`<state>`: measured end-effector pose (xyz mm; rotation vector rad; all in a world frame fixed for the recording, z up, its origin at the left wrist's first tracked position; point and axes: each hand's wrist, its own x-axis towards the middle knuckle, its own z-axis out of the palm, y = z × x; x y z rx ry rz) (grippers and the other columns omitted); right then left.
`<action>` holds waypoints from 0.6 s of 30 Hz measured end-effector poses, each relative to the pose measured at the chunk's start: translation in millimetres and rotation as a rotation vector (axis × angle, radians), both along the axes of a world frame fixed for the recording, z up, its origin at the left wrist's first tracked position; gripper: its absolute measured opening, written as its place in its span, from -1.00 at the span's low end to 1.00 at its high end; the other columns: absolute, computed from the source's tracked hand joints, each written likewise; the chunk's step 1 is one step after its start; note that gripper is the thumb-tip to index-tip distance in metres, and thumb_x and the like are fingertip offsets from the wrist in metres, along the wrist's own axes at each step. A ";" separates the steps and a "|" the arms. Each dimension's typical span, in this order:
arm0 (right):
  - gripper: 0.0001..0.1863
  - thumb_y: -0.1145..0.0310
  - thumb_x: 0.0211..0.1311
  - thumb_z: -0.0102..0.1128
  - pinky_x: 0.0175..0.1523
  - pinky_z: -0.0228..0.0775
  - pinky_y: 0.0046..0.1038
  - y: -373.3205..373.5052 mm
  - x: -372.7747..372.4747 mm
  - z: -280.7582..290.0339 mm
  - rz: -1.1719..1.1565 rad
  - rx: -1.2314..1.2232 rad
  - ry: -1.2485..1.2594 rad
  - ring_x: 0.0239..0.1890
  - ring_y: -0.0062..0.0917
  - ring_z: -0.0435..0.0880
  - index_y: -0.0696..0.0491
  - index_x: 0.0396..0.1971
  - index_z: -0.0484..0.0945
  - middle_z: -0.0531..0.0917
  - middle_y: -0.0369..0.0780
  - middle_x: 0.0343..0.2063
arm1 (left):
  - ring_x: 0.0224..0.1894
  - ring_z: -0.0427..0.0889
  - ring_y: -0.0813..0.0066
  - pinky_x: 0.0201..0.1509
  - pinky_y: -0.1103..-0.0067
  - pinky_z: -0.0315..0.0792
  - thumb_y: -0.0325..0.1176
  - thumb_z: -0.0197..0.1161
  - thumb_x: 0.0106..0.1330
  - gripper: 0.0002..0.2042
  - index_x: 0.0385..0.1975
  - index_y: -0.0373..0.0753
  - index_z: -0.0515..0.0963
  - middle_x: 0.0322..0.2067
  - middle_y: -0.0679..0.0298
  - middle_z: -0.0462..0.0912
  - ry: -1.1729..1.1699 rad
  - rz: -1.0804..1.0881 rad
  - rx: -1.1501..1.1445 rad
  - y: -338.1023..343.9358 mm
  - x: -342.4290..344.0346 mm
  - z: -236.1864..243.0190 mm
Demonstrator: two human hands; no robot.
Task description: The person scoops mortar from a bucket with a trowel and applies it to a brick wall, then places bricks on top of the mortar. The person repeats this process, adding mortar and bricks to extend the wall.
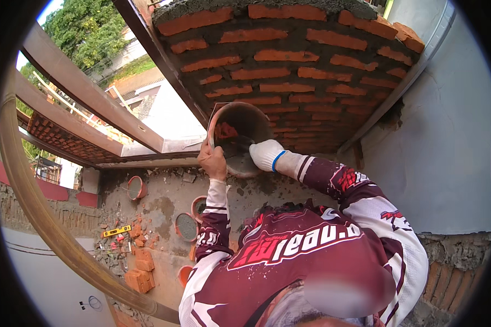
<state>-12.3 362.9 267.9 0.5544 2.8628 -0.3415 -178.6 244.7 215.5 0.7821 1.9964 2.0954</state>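
Note:
My bare left hand (213, 161) is closed on the left edge of a mortar-stained bucket (232, 166), tilted in front of the brick wall at the centre. Reddish pieces and dark, wet-looking grey material (226, 132) show inside it. My right hand (265, 155), in a white glove with a blue cuff, is at the bucket's right side, its curled fingers reaching inside around something dark that I cannot make out. Above the bucket, red bricks (278, 54) alternate with thick grey mortar joints.
Small buckets (186, 228) with grey contents stand below on the rubble-strewn floor, near a yellow level (117, 231) and brick piles (139, 279). Window frames (93, 103) open at the left, a curved pole (35, 196) crosses the left side, and a plain wall (431, 152) stands right.

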 end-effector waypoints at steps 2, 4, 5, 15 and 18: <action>-0.74 0.40 0.29 0.07 -0.14 0.64 -0.05 16.3 15.5 21.8 0.123 -0.019 -0.056 -0.21 -0.04 0.81 0.21 -0.17 0.66 0.77 0.10 -0.31 | -0.34 0.51 0.63 -0.21 0.63 0.44 -0.60 0.16 0.04 -0.66 -0.16 -0.54 0.67 -0.25 0.32 0.71 0.003 -0.008 0.056 10.3 -1.9 9.4; -0.74 0.38 0.32 0.08 -0.17 0.66 -0.11 36.7 16.7 38.3 -0.155 0.104 0.126 -0.22 -0.10 0.82 0.19 -0.17 0.68 0.78 0.07 -0.31 | -0.36 0.51 0.64 -0.24 0.64 0.43 -0.60 0.16 0.03 -0.66 -0.17 -0.55 0.67 -0.29 0.34 0.69 0.040 -0.065 0.057 17.8 4.1 14.7; -0.75 0.38 0.31 0.10 -0.18 0.66 -0.12 40.4 17.3 41.9 -0.203 0.159 0.172 -0.22 -0.12 0.83 0.17 -0.19 0.69 0.78 0.06 -0.31 | -0.37 0.51 0.64 -0.26 0.64 0.42 -0.61 0.16 0.02 -0.66 -0.17 -0.55 0.67 -0.30 0.35 0.68 0.039 -0.079 0.035 21.8 9.2 16.9; -0.76 0.36 0.11 0.39 -0.32 0.62 -0.14 68.3 42.1 68.6 -0.041 0.431 -0.101 -0.23 -0.30 0.83 0.03 -0.20 0.83 0.82 -0.17 -0.28 | -0.43 0.42 0.73 -0.34 0.72 0.30 -0.64 0.17 0.03 -0.66 -0.16 -0.51 0.70 -0.35 0.41 0.65 -0.126 -0.281 0.035 63.3 49.3 34.2; -0.78 0.32 0.00 0.37 -0.42 0.55 -0.11 50.5 55.8 67.2 0.123 0.761 -0.112 -0.37 -0.24 0.79 0.04 -0.33 0.80 0.77 -0.12 -0.40 | -0.46 0.43 0.72 -0.38 0.69 0.31 -0.65 0.17 0.03 -0.71 -0.24 -0.50 0.71 -0.39 0.41 0.65 -0.111 -0.343 0.075 83.4 61.6 32.2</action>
